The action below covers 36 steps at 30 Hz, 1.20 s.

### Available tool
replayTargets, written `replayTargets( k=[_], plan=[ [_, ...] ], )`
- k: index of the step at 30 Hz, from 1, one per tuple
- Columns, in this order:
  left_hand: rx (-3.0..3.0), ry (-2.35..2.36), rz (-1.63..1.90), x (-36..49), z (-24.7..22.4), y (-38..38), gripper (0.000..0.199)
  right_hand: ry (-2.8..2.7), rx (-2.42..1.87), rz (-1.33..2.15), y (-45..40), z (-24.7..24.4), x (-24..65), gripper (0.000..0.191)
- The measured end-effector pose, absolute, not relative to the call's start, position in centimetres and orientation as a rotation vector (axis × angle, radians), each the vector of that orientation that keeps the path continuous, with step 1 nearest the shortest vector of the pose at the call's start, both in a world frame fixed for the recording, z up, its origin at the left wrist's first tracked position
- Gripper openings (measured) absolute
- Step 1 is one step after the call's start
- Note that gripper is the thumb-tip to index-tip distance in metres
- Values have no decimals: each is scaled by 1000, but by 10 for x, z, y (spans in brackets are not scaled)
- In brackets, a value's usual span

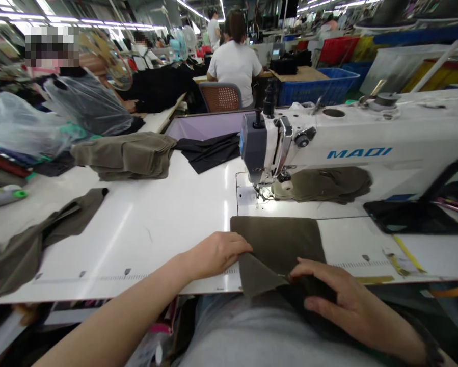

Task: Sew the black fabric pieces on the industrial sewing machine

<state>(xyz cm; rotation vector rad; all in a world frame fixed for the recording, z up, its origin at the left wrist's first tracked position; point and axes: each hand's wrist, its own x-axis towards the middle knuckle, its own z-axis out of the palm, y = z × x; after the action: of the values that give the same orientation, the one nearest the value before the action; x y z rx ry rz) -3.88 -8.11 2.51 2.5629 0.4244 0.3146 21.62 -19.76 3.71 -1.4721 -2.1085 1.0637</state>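
An olive fabric piece (pixel 282 237) lies on the white table in front of the sewing machine (pixel 351 132), its near edge hanging over the table's front. My left hand (pixel 217 255) pinches the fabric's left side, where a corner is folded over. At the lower right of the cloth is my right hand (pixel 339 300), thumb and fingers apart, with the fingertips touching the folded edge. The needle area (pixel 260 192) is lit, just beyond the fabric's far edge.
Folded olive fabric (pixel 127 153) and dark cloth (pixel 209 150) lie at the back left. A long olive strip (pixel 49 234) is at the left. More olive pieces (pixel 324 183) rest under the machine arm. A seated person (pixel 234 66) is beyond the table.
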Motion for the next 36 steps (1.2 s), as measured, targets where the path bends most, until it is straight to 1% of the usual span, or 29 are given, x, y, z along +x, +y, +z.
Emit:
replayTargets(
  k=[3, 5, 7, 8, 9, 11, 12, 15, 18, 20, 21, 23, 24, 25, 26, 28, 30, 32, 36],
  plan=[
    [2481, 617, 343, -68, 27, -86, 31, -2287, -1397, 1086, -185, 34, 223, 63],
    [2423, 745, 401, -78, 26, -91, 29, -2410, -1349, 1100, -178, 31, 231, 78],
    [2347, 891, 483, -82, 24, -95, 24, -2477, -1330, 1079, -171, 26, 235, 85],
    [2300, 972, 529, -82, 22, -97, 24, -2459, -1358, 1043, -168, 24, 236, 82],
    [2247, 1041, 573, -82, 21, -99, 25, -2396, -1422, 1002, -165, 22, 234, 73],
    [2145, 1118, 634, -78, 19, -100, 25, -2155, -1589, 921, -159, 19, 227, 47],
    [2101, 1129, 652, -76, 18, -99, 21, -2019, -1653, 885, -156, 17, 222, 38],
    [2005, 1205, 703, -70, 15, -96, 14, -1744, -1720, 805, -146, 13, 208, 27],
    [1962, 1385, 731, -66, 11, -94, 12, -1623, -1768, 780, -142, 7, 199, 25],
    [1954, 1463, 728, -66, 7, -95, 12, -1571, -1817, 775, -144, 3, 197, 34],
    [1948, 1488, 733, -67, 5, -96, 19, -1560, -1830, 752, -146, 1, 196, 41],
    [1956, 1515, 771, -69, 1, -99, 43, -1573, -1829, 684, -150, -1, 195, 49],
    [1985, 1510, 797, -70, 0, -100, 55, -1601, -1818, 643, -152, -1, 195, 48],
    [2037, 1485, 807, -70, -1, -101, 63, -1642, -1808, 600, -153, -2, 195, 44],
    [2108, 1442, 796, -71, -1, -101, 63, -1688, -1802, 562, -153, -1, 195, 38],
    [2241, 1354, 733, -72, 0, -101, 47, -1768, -1799, 501, -153, -1, 196, 29],
    [2294, 1330, 676, -72, 1, -99, 33, -1798, -1805, 474, -153, 0, 196, 26],
    [2295, 1368, 672, -73, 2, -97, 29, -1796, -1813, 478, -152, 0, 197, 25],
    [2326, 1409, 683, -73, 0, -96, 29, -1806, -1816, 484, -152, 2, 196, 24]
  ],
)
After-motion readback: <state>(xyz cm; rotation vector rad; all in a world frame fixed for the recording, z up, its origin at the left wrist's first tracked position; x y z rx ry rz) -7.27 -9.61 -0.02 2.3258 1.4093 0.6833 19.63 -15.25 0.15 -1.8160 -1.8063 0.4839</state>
